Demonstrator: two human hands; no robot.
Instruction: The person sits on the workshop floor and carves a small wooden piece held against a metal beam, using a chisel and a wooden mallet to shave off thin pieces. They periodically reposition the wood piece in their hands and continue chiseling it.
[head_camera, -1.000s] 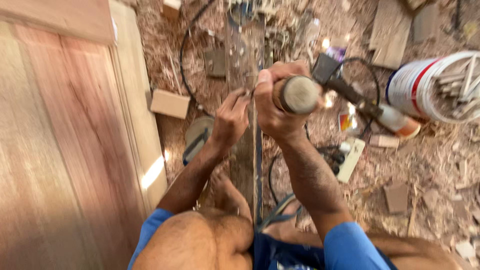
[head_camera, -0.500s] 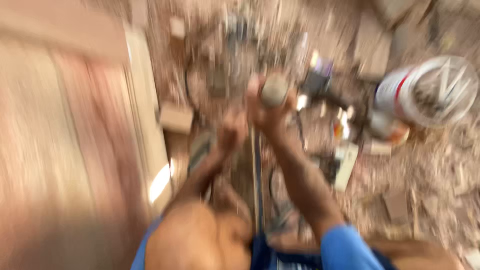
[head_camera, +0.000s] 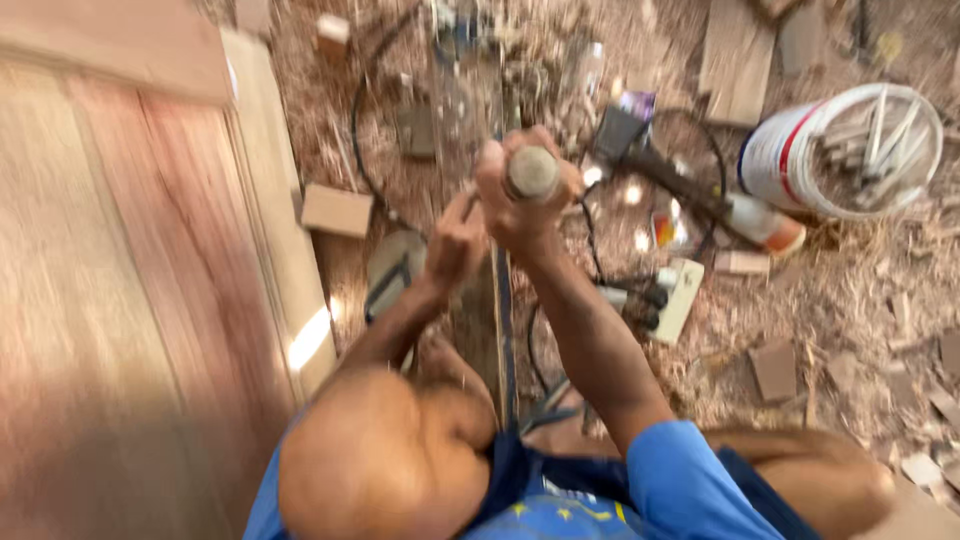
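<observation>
My right hand is closed around a round wooden tool handle, its butt end pointing up at the camera. Just below and to the left, my left hand pinches a thin dark tool against a narrow upright board. The board runs between my knees, and its far end is hidden by my hands. The tool's tip is blurred. My bare left knee fills the bottom of the view.
A large wooden door panel lies at the left. On the shaving-covered floor are a small wood block, a white bucket of sticks, a bottle, a white power strip with black cables, and offcuts.
My right hand with the handle has shifted a little to the left, closer over the left hand. The view shook and blurred in between. The left hand keeps its place on the board.
</observation>
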